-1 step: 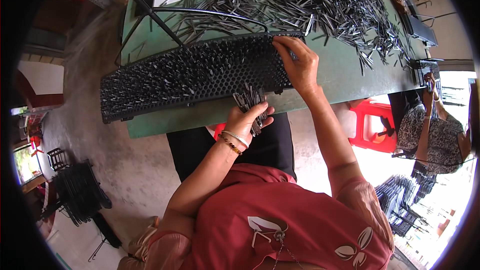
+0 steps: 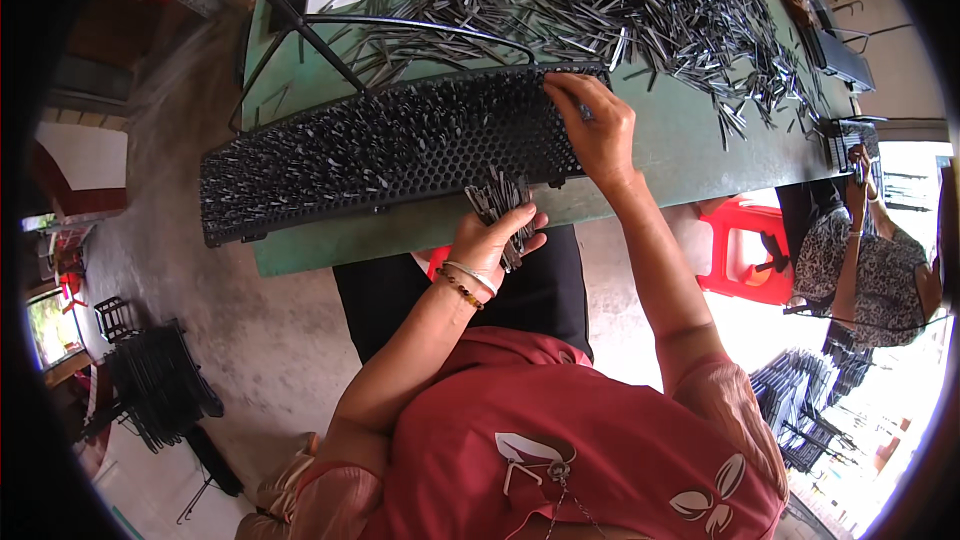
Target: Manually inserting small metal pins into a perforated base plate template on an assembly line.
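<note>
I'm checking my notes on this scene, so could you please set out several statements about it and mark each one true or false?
1. The left hand holds a bunch of strips. True.
2. A pile of strips lies on the table, beyond the panel. True.
3. The right hand is at the panel's left end. False: the right hand is at its right end.
4. Every hole in the panel is filled. False: bare holes show toward its right part.
5. Another person appears at the picture's right. True.
6. The stool is blue. False: the stool is red.
</note>
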A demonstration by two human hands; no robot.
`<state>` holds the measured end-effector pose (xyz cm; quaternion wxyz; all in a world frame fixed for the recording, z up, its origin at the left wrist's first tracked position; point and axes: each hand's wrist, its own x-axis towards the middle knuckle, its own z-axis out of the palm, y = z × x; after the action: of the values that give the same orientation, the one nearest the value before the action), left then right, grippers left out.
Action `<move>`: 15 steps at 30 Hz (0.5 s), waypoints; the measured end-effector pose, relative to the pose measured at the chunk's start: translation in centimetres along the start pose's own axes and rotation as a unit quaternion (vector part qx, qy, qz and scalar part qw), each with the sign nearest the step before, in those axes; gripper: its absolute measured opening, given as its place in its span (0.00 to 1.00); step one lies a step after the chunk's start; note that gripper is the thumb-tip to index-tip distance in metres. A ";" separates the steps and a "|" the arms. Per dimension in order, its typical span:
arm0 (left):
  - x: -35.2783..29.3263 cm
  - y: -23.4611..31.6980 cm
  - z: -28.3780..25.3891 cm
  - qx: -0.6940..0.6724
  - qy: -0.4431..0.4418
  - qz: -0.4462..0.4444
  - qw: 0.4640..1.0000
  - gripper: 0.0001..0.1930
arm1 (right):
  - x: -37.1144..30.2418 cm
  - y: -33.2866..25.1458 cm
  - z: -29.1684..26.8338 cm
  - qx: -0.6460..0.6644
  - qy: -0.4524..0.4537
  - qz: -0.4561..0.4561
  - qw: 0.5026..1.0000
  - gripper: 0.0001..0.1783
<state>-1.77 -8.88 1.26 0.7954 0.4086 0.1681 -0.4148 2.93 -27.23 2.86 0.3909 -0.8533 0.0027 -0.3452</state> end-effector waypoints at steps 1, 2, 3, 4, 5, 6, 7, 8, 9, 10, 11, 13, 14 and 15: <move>0.0 0.0 0.0 0.001 -0.003 0.003 1.000 0.09 | -0.2 0.3 0.2 -0.006 -0.010 -0.009 1.000 0.08; 0.0 0.0 0.0 0.001 -0.004 0.002 1.000 0.09 | -0.2 0.4 0.2 -0.013 -0.020 -0.019 1.000 0.08; 0.0 0.0 -0.1 -0.004 -0.005 0.000 1.000 0.09 | -0.2 0.5 0.1 -0.015 -0.020 -0.019 1.000 0.08; 0.0 -0.1 0.0 -0.009 -0.006 -0.002 1.000 0.09 | -0.3 0.5 -0.2 -0.055 -0.037 -0.065 0.996 0.09; 0.0 0.0 -0.1 -0.009 -0.005 -0.002 1.000 0.09 | -0.4 0.5 -0.2 -0.093 -0.053 -0.110 0.988 0.09; 0.1 0.0 -0.1 -0.013 -0.003 -0.003 1.000 0.09 | -0.5 0.4 -0.1 -0.091 -0.054 -0.110 0.988 0.09; 0.1 0.0 -0.2 -0.016 -0.002 -0.005 1.000 0.09 | -0.6 0.3 0.0 -0.107 -0.067 -0.131 0.983 0.10; 0.1 0.0 -0.2 -0.017 -0.002 -0.005 1.000 0.09 | -0.6 0.3 0.0 -0.124 -0.080 -0.152 0.977 0.10; 0.1 -0.1 -0.4 -0.028 -0.009 -0.004 1.000 0.09 | -0.5 0.1 0.0 -0.124 -0.080 -0.152 0.977 0.10; 0.1 -0.1 -0.5 -0.040 -0.016 -0.003 0.999 0.09 | -0.5 0.0 -0.1 -0.136 -0.079 -0.154 0.975 0.11; 0.1 -0.1 -0.4 -0.040 -0.017 -0.004 0.999 0.09 | -0.5 -0.1 -0.2 -0.150 -0.076 -0.155 0.973 0.11; 0.1 -0.1 -0.3 -0.042 -0.022 -0.002 0.999 0.09 | -0.7 0.2 -0.5 -0.143 -0.076 -0.143 0.976 0.11; 0.1 -0.1 -0.4 -0.043 -0.022 -0.002 0.999 0.09 | -0.8 0.2 -0.5 -0.133 -0.075 -0.131 0.979 0.12; 0.2 -0.2 -0.5 -0.046 -0.024 -0.004 0.999 0.09 | -0.8 0.2 -0.6 -0.133 -0.075 -0.131 0.979 0.12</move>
<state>-1.82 -8.64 0.74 0.8156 0.3611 0.1696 -0.4192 2.03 -27.49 2.54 0.2242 -0.9140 -0.0929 -0.3250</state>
